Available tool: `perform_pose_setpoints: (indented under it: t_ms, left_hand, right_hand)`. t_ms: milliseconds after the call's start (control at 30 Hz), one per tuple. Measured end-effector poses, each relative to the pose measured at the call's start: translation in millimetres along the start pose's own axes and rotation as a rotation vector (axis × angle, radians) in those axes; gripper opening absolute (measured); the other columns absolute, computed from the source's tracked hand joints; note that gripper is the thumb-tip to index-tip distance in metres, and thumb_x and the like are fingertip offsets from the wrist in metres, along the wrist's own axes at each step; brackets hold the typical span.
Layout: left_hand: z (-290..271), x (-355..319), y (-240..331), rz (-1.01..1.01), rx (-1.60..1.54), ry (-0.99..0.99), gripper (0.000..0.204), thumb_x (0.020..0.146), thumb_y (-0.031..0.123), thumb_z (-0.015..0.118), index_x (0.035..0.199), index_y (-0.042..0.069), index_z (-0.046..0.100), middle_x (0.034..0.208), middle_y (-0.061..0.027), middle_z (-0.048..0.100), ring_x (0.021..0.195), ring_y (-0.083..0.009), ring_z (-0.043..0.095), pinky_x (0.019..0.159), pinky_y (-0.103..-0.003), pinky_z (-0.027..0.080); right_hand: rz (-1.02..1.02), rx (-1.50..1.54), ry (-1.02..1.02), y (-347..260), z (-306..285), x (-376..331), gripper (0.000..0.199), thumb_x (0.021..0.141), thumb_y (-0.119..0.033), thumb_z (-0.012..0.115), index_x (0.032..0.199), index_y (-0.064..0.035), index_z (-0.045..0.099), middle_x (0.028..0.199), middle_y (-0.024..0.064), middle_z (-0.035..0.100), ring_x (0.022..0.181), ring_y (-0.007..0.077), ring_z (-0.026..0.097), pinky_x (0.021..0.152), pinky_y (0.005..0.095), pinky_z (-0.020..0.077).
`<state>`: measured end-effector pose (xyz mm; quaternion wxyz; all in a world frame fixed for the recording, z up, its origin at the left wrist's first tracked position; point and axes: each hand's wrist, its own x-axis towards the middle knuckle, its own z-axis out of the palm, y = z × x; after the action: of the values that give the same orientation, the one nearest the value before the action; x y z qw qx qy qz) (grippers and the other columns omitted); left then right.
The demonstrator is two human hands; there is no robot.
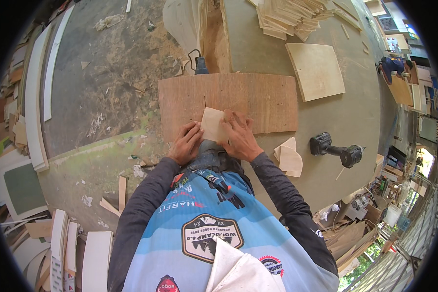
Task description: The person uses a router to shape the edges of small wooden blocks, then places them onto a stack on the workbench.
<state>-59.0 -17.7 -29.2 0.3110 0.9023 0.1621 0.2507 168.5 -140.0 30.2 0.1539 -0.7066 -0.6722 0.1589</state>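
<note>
A small, pale, flat piece of wood (213, 124) lies on a reddish-brown board (272, 102). My left hand (186, 142) grips its left edge with the fingers bent close together. On the other side, the fingers of my right hand (241, 137) press on its right part, the thumb near its lower corner. Just beyond the piece, a thin dark line, a slot or a blade, stands out on the board; I cannot tell which. The dark blue end of a corded power tool (201, 65) sticks out past the board's far edge, its other part hidden.
Right of the board lie a cordless drill (337, 150), rounded thin wood cutouts (291, 159) and a square pale panel (316, 71). A pile of thin wood pieces (292, 17) sits farther back. Sawdust (126, 63) covers the floor at left. Another person (393, 67) works at far right.
</note>
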Motion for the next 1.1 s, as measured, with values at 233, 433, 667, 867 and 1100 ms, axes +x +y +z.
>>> perform_pose_setpoints:
  t_ms: [233,433,667,867,1100]
  left_hand:
    - [-0.1,1.4,-2.6,-0.001,-0.007,-0.001,0.037,0.088,0.002,0.076,0.123,-0.004,0.067,0.135,-0.0196,0.064,0.128,-0.0401,0.058,0.106,-0.047,0.051]
    - [-2.7,4.0,-0.6,-0.004,-0.014,-0.009,0.036,0.089,0.003,0.075,0.123,-0.004,0.067,0.135,-0.0194,0.064,0.129,-0.0401,0.057,0.106,-0.048,0.051]
    - [-2.6,3.8,0.1,-0.014,0.011,-0.013,0.036,0.089,0.003,0.075,0.124,-0.004,0.067,0.137,-0.0195,0.063,0.129,-0.0399,0.057,0.106,-0.048,0.051]
    - [-0.1,-0.2,-1.6,0.002,0.004,0.004,0.037,0.089,0.003,0.075,0.124,-0.004,0.067,0.136,-0.0195,0.064,0.129,-0.0399,0.058,0.107,-0.048,0.051]
    - [-2.3,3.9,0.3,-0.009,-0.004,0.007,0.036,0.09,0.002,0.074,0.124,-0.005,0.067,0.136,-0.02,0.064,0.128,-0.04,0.058,0.106,-0.047,0.051]
  right_hand:
    - [0.033,0.006,-0.027,-6.3,-4.5,4.3,0.076,0.073,-0.03,0.087,0.137,-0.0039,0.057,0.151,0.0204,0.046,0.14,0.0422,0.039,0.106,0.0568,0.0325]
    - [0.042,0.024,-0.021,-7.4,-5.7,5.8,0.074,0.073,-0.03,0.087,0.135,-0.0038,0.058,0.151,0.0203,0.046,0.14,0.0423,0.039,0.106,0.0566,0.0319]
    - [0.058,0.02,-0.025,-8.4,-5.8,7.1,0.073,0.072,-0.029,0.087,0.134,-0.0031,0.058,0.151,0.0196,0.045,0.138,0.0411,0.039,0.106,0.0563,0.0309]
    - [0.038,0.012,-0.002,-8.7,-3.5,3.5,0.075,0.071,-0.028,0.088,0.135,-0.0023,0.057,0.152,0.0189,0.044,0.138,0.0413,0.039,0.104,0.0563,0.0315]
    - [0.04,0.014,0.017,-7.0,1.1,3.0,0.075,0.072,-0.03,0.087,0.135,-0.0019,0.058,0.152,0.019,0.045,0.139,0.0417,0.039,0.105,0.0567,0.0322]
